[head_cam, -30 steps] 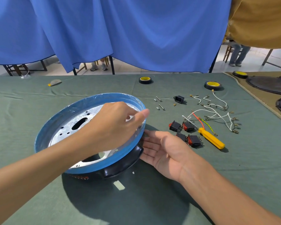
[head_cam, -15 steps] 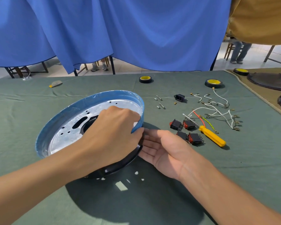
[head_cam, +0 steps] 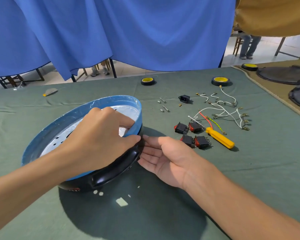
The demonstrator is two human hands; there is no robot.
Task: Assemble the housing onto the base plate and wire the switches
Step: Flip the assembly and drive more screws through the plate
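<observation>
Left hand [head_cam: 100, 135] pinches the blue rim [head_cam: 111, 99]. Right hand [head_cam: 164, 156] fingers [head_cam: 150, 150] lie straight against the black housing [head_cam: 111, 174]. Its red writing [head_cam: 74, 189] is too small to read.

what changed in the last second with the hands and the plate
The left-hand grip came down from above the base plate and took hold of its blue rim, fingers inside, thumb outside. The right-hand grip stayed open beside the black housing; switches and screwdriver did not move.

Left hand [head_cam: 100, 135]: forearm in from lower left, fingers curled over the rim [head_cam: 139, 116], thumb pinching outside. Right hand [head_cam: 166, 155]: palm up, fingers straight, tips touching just below and right of that grip, forearm from lower right.
</observation>
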